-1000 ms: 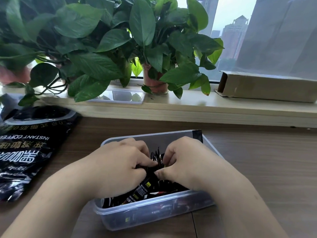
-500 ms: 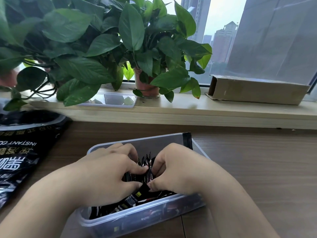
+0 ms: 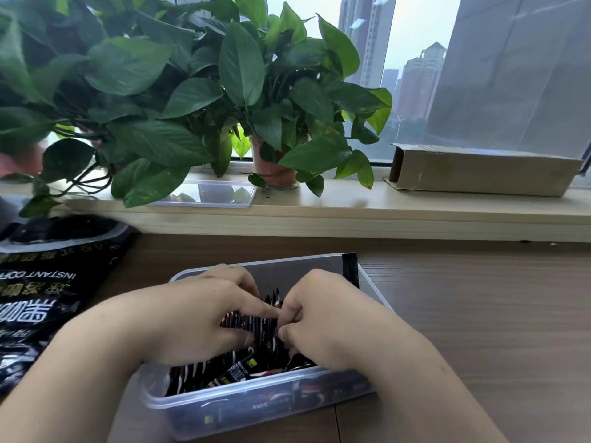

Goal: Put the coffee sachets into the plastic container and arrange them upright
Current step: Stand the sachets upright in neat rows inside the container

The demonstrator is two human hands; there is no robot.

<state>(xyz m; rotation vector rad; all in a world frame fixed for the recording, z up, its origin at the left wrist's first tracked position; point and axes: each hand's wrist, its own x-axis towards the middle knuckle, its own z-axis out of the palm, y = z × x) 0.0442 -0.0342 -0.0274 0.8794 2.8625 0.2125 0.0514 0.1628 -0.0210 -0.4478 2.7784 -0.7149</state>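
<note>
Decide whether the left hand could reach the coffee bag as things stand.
Probably yes: the bag lies on the table just left of the container, with nothing between, though the left hand grips sachets and must let go first.

Left hand (image 3: 198, 318) has slid back a little from right hand (image 3: 323, 318), so a wider row of upright coffee sachets (image 3: 252, 326) now shows between them. Left index finger now stretches across the sachet tops towards the right fingertips. Both hands still grip the bundle.

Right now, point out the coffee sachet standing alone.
Black sachet propped in the plastic container's far right corner; the other sachets sit between left hand and right hand or lie loose.
</note>
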